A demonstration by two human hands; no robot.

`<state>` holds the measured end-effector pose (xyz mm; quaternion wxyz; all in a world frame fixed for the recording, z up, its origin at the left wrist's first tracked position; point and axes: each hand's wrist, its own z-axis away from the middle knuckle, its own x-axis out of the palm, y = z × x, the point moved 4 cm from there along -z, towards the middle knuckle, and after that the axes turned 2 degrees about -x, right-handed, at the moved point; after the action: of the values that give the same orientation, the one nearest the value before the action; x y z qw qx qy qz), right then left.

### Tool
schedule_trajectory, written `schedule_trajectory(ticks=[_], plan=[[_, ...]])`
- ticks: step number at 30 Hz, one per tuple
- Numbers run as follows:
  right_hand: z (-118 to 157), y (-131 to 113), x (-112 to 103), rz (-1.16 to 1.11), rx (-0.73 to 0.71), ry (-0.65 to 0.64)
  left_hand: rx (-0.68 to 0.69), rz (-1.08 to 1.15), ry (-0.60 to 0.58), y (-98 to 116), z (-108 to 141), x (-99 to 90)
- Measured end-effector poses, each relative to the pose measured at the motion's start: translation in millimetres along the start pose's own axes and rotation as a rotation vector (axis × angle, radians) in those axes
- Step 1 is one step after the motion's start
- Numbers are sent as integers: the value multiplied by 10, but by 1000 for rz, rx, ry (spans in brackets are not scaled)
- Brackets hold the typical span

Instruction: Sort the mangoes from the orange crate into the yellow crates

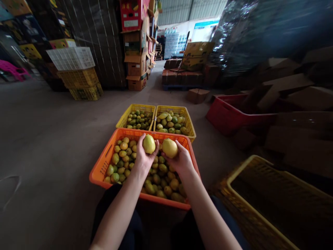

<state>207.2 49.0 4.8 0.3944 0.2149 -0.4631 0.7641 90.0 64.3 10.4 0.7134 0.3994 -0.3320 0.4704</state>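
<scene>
My left hand (145, 156) is closed around a yellow-green lemon (149, 144), its thumb and fingers on the fruit's sides. A second, yellower lemon (170, 148) sits in my right hand (181, 160), gripped from the right and below. Both fruits are held side by side, a little apart, above an orange plastic crate (100, 169). Many yellow and green lemons (125, 152) fill that crate, partly hidden under my forearms. Just beyond it stand two yellow crates with more fruit: the left crate (121, 119) holds mostly green ones, the right crate (191, 126) larger mixed ones.
A yellow crate (249, 165) stands close on my right, with a red tub (221, 116) holding cardboard behind it. Stacked crates (80, 78) are at the left. Tall cartons (135, 67) and a loaded pallet (182, 78) stand farther back.
</scene>
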Motion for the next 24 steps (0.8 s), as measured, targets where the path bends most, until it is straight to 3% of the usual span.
schedule_trajectory(ticks=[5,8,12,17,21,24], plan=[[-5,20,20,-27,41,-74,-155,17,-51,-11,30,14],[10,1,29,-48,-9,-71,-224,25,-110,-4,67,46],[33,-44,31,-42,-56,-57,-179,-44,-100,81,121,105],[-13,3,4,29,43,-74,-176,-30,-97,137,123,114],[-55,49,12,124,-14,-82,-264,-11,-240,120,101,86],[-9,28,76,92,-88,-156,-245,-88,-361,138,111,91]])
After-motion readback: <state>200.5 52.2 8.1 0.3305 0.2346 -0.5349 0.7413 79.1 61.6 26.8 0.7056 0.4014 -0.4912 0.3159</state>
